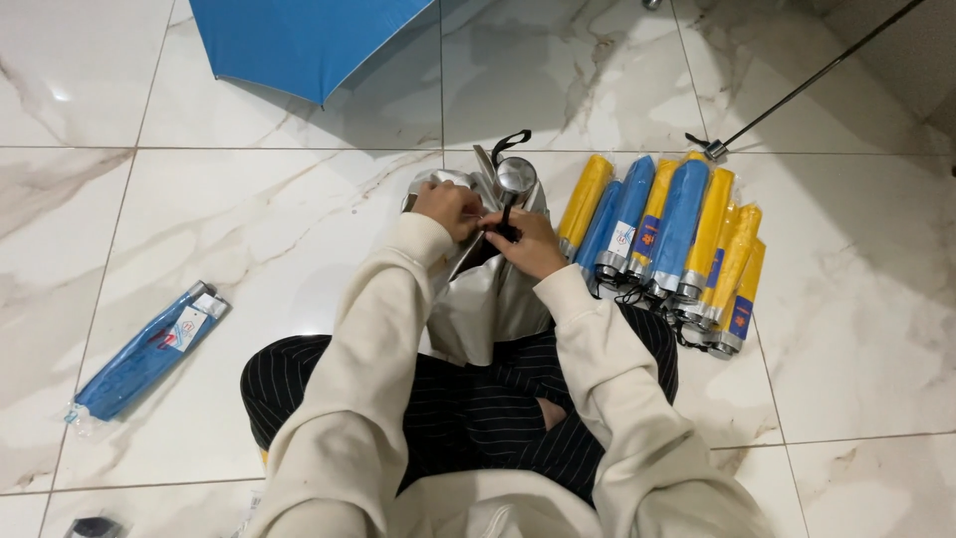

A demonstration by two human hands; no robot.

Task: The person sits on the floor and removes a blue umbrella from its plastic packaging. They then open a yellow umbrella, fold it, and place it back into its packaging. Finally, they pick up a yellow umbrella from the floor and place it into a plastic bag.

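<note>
Left hand (450, 207) fingers curled tight, pinching the silver fabric of a half-folded umbrella (488, 299), centre of frame. Right hand (528, 244) fingers also closed, gripping the dark shaft just below the round silver handle cap (516, 175); a black wrist strap (510, 142) loops above the cap. Both hands close together, nearly touching. Umbrella canopy hangs down over the lap, w/ striped dark trousers under it. Right of the hands, just beside: a row of folded umbrellas (667, 244), yellow & blue, lying side by side on the marble floor (249, 229). Lower left: one blue sleeved umbrella (149, 351), well apart. Upper left: open blue canopy (299, 40). Upper right: thin metal rod (807, 85).
</note>
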